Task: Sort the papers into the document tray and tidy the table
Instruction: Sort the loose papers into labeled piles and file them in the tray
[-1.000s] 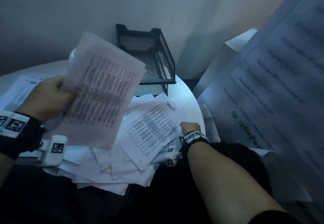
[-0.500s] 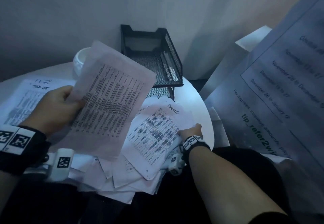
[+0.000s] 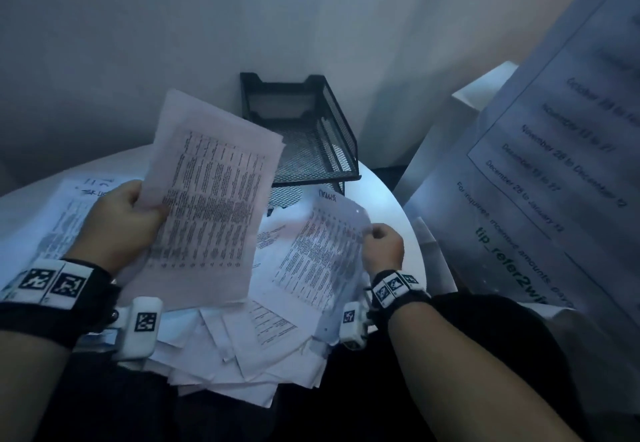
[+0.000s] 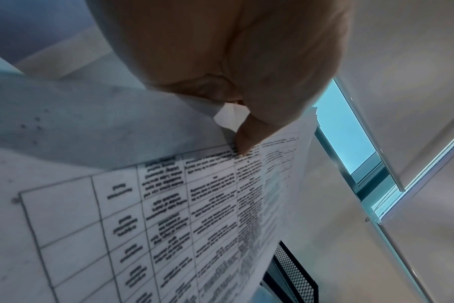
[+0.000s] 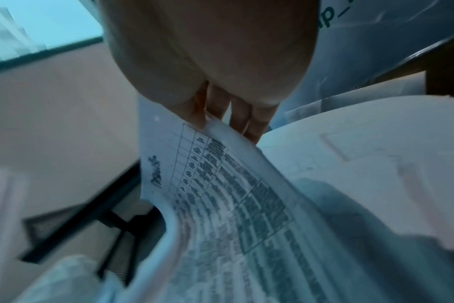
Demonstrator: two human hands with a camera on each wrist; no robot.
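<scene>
My left hand (image 3: 128, 216) grips a printed sheet (image 3: 211, 199) by its left edge and holds it up above the table; the left wrist view shows the thumb (image 4: 249, 135) pressed on the held sheet (image 4: 169, 215). My right hand (image 3: 381, 244) pinches the right edge of a second printed sheet (image 3: 322, 254), lifted off the loose paper pile (image 3: 249, 348); its fingers (image 5: 244, 121) show under this second sheet (image 5: 233, 205) in the right wrist view. The black mesh document tray (image 3: 311, 143) stands at the back of the round white table (image 3: 391, 199), with nothing visible inside.
More printed pages (image 3: 65, 223) lie on the table's left side. A large printed notice (image 3: 540, 182) leans close on the right. A wall stands right behind the tray. Papers overhang the table's near edge above my dark lap (image 3: 502, 337).
My right hand has taken the right edge of the second sheet and raised it from the pile. The left hand keeps its sheet held up, slightly higher and nearer the tray.
</scene>
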